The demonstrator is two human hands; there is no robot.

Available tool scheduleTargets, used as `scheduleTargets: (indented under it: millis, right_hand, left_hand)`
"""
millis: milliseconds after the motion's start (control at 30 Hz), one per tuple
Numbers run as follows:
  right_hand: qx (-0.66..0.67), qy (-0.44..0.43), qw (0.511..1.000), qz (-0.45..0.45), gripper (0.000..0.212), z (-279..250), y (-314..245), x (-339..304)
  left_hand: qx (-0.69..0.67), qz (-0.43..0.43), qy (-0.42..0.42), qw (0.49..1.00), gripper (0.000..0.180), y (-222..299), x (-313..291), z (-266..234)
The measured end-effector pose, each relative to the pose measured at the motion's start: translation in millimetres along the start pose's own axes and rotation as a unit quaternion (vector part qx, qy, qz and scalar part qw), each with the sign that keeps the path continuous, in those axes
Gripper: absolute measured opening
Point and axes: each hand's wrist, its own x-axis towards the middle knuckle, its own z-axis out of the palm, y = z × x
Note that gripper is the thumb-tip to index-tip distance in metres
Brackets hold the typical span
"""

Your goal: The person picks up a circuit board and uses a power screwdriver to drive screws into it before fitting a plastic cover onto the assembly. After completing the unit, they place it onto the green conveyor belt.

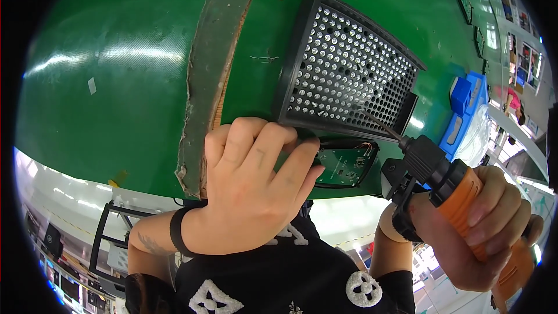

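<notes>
Right hand, nearest the camera, is clamped on an orange driver, fingers curled round the body. The driver slants away from the wearer and to the left, its thin bit reaching over the near side of a black tray. Many of the tray's holes contain shiny silver pieces, apparently screws; those toward the right end look mostly unfilled. Whether the bit touches a piece, or carries one, cannot be determined. Left hand is back upward, knuckles bent, with thumb and forefinger at the left end of a green board. These fingers appear to steady it, but the contact is hidden and a firm pinch cannot be confirmed. The board, with thin wires at its far right corner, sits in a black surround near the wearer's edge of the green worktop, just on the near side of the tray. In my judgement the step in hand is collecting a screw at the tray. The next move would call for checking that the bit has one, then bringing it upright over a board hole while the left hand keeps the board from shifting.
</notes>
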Motion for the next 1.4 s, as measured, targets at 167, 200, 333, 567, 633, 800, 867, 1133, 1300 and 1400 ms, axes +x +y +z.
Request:
scheduleTargets:
  millis: [167, 200, 333, 567, 633, 800, 867, 1133, 1300, 1400]
  right_hand:
    - [-0.01, -0.003, 1.0, -0.004, 0.016, 1, -10, -3]
    - [0.013, 0.001, 1.0, -0.016, 0.012, 1, -14, -6]
    - [0.031, 0.057, 0.988, -0.14, 0.023, 23, 1, -19]
    - [0.123, 0.074, 0.982, -0.125, 0.011, 38, -18, -39]
    - [0.148, 0.067, 0.978, -0.129, 0.012, 39, -19, -40]
    - [0.134, 0.093, 0.974, -0.158, 0.013, 46, -15, -36]
    - [0.144, 0.088, 0.968, -0.184, 0.013, 46, -13, -34]
    - [0.178, 0.072, 0.968, -0.159, 0.013, 41, -24, -37]
    - [0.145, 0.102, 0.97, -0.169, 0.015, 40, -24, -37]
    - [0.11, 0.076, 0.953, -0.272, 0.036, 37, -10, -36]
  left_hand:
    - [-0.002, -0.004, 0.004, 1.0, 0.034, -2, -1, -1]
    - [-0.007, -0.004, 0.004, 1.0, 0.034, -3, -1, -1]
    - [-0.024, 0.008, 0.009, 1.0, 0.035, -2, 0, 1]
    - [-0.05, 0.075, 0.033, 0.995, 0.038, -8, -8, -2]
    - [-0.049, 0.103, 0.024, 0.993, 0.038, -10, -10, -4]
    - [-0.049, 0.117, 0.013, 0.992, 0.035, -8, -12, -6]
    - [-0.052, 0.117, 0.015, 0.992, 0.035, -7, -11, -7]
    - [-0.072, 0.133, 0.062, 0.986, 0.029, -10, -13, -3]
    - [-0.085, 0.128, 0.065, 0.986, 0.031, -8, -13, -4]
    - [-0.094, 0.125, 0.058, 0.986, 0.031, -7, -12, -6]
